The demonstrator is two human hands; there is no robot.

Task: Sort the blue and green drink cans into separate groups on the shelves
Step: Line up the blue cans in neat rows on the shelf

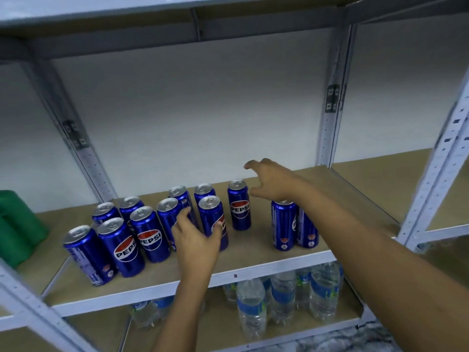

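Several blue Pepsi cans (149, 235) stand upright in a cluster on the middle shelf board (253, 252). One blue can (239, 207) stands alone to their right, and two more blue cans (283, 227) stand further right. My left hand (196, 241) reaches into the cluster with fingers apart; its thumb touches the front of a can (212, 214) without wrapping it. My right hand (271, 182) hovers open, fingers spread, above the pair and just right of the lone can. Blurred green shapes (17, 224) sit at the shelf's far left; I cannot make out single cans there.
Clear water bottles (251, 306) with blue labels stand on the shelf below. White metal uprights (332, 118) frame the bay, and another shelf board lies overhead. A white wall closes the back. The neighbouring bay on the right has a bare brown board (375, 179).
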